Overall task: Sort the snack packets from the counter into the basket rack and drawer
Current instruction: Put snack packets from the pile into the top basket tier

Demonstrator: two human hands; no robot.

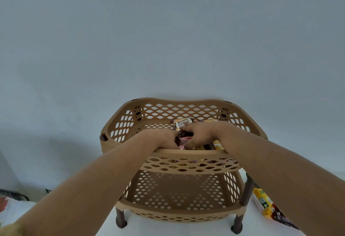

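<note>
A tan two-tier basket rack [128, 143] stands on the white counter against the wall. Both my hands reach into its top basket. My left hand [164, 138] and my right hand [200, 133] meet over a dark red snack packet [183, 140] and grip it from either side. Behind them lies a white peanuts packet [183, 122]. Yellow packets [217, 145] lie under my right wrist. The lower basket [179, 191] shows nothing inside.
On the white counter [186, 230] to the right of the rack lie a yellow packet [262, 201] and a dark packet [283, 219], partly behind my right forearm. A patterned cloth [9, 204] sits at the far left. A plain wall rises behind.
</note>
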